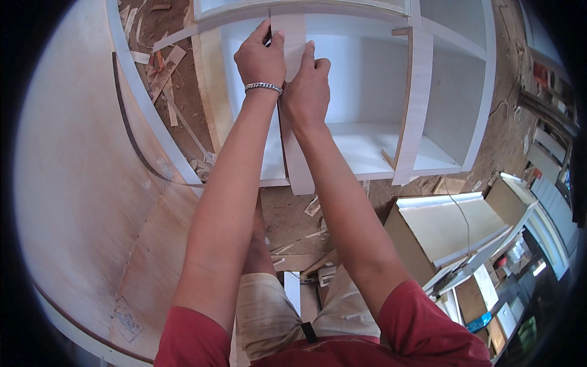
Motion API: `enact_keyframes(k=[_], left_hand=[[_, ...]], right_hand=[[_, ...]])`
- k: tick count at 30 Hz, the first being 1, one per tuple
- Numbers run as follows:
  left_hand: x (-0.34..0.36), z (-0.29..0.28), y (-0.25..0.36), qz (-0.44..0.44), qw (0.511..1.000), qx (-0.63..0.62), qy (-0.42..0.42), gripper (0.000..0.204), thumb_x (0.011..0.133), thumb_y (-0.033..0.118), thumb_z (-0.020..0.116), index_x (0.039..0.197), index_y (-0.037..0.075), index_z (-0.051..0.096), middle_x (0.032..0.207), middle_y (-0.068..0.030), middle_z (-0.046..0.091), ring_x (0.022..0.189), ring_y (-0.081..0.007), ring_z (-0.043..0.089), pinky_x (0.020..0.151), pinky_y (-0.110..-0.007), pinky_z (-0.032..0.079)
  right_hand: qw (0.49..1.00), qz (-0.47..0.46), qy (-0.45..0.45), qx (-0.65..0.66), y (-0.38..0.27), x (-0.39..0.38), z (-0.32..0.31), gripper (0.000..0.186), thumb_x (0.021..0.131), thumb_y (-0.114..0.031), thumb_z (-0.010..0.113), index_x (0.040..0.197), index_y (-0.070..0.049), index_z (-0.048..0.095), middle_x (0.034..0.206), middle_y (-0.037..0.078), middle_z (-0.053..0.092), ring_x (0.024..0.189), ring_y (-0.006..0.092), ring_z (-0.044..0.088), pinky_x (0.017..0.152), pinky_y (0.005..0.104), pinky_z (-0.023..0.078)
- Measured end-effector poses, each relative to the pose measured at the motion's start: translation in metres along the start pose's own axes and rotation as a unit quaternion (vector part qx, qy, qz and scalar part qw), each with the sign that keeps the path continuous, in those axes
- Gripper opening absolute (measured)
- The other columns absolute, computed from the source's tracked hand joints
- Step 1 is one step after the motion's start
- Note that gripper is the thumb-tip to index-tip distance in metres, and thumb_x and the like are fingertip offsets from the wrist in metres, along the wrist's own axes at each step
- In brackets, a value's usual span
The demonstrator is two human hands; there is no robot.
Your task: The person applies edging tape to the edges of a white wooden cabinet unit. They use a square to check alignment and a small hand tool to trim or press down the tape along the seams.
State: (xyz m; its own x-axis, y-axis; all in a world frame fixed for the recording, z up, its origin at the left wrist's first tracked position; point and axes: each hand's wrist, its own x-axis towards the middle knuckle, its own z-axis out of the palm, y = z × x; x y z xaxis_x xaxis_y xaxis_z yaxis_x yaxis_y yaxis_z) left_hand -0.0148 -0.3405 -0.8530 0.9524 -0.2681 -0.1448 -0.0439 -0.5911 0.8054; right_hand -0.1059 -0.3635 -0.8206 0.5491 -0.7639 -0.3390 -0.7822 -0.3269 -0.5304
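Pale strip [294, 30] runs across the open front of a white cabinet [367, 85], its near end jutting just past the cabinet's edge. The left hand [262, 60], a chain bracelet [262, 87] at its wrist, and the right hand [310, 92] touch it close together, from either side; whether they clamp it, I cannot tell

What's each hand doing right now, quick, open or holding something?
Left hand: curled at the left edge of the pale strip; grip cannot be told.
Right hand: partly curled against the same strip; grip cannot be told.
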Motion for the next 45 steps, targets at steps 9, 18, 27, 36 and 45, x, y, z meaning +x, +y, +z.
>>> enact_keyframes(k=[9,18,27,36,45], left_hand=[[-0.006,-0.007,0.031,-0.107,0.979,0.140,-0.101,0.066,0.077,0.038,0.081,0.116,-0.010,0.058,0.106,-0.0315,0.072,0.101,-0.0435,0.072,0.090,-0.045,0.059],[-0.079,-0.065,0.046,-0.046,0.994,0.045,-0.087,0.064,0.082,0.022,0.080,0.136,-0.003,0.056,0.111,-0.0242,0.072,0.103,-0.0396,0.072,0.089,-0.045,0.057],[-0.072,-0.075,0.032,-0.034,0.999,0.013,-0.035,0.075,0.081,0.027,0.084,0.139,-0.010,0.053,0.112,-0.0243,0.073,0.101,-0.0338,0.074,0.088,-0.040,0.058],[-0.022,0.004,0.043,-0.047,0.993,0.110,-0.023,0.073,0.080,0.024,0.078,0.134,-0.017,0.051,0.114,-0.0315,0.069,0.106,-0.0426,0.070,0.093,-0.044,0.058],[-0.007,0.018,0.053,-0.071,0.990,0.097,-0.069,0.061,0.081,0.021,0.078,0.123,-0.016,0.054,0.111,-0.0308,0.069,0.102,-0.0429,0.071,0.094,-0.045,0.058]], right_hand=[[0.993,-0.063,-0.069,0.066,0.015,-0.019,-0.009,0.071,0.091,-0.014,0.071,0.151,0.005,0.040,0.114,0.023,0.059,0.098,0.0367,0.067,0.082,0.0438,0.056],[0.884,0.005,-0.200,0.421,0.012,0.051,-0.056,0.039,0.100,-0.029,0.069,0.121,0.004,0.070,0.104,0.012,0.074,0.096,0.0188,0.069,0.089,0.0328,0.056],[0.955,0.113,-0.049,0.271,0.043,0.056,-0.068,0.042,0.104,-0.035,0.059,0.092,0.004,0.068,0.069,0.010,0.071,0.062,0.0157,0.067,0.063,0.0330,0.052],[0.939,0.094,-0.105,0.313,0.050,-0.056,-0.019,0.049,0.104,-0.023,0.060,0.148,-0.007,0.045,0.096,0.017,0.071,0.091,0.0298,0.070,0.085,0.0406,0.053],[0.955,0.088,0.019,0.284,0.031,-0.055,-0.018,0.040,0.103,-0.013,0.057,0.141,0.000,0.060,0.101,0.021,0.068,0.088,0.0293,0.067,0.084,0.0395,0.052]])
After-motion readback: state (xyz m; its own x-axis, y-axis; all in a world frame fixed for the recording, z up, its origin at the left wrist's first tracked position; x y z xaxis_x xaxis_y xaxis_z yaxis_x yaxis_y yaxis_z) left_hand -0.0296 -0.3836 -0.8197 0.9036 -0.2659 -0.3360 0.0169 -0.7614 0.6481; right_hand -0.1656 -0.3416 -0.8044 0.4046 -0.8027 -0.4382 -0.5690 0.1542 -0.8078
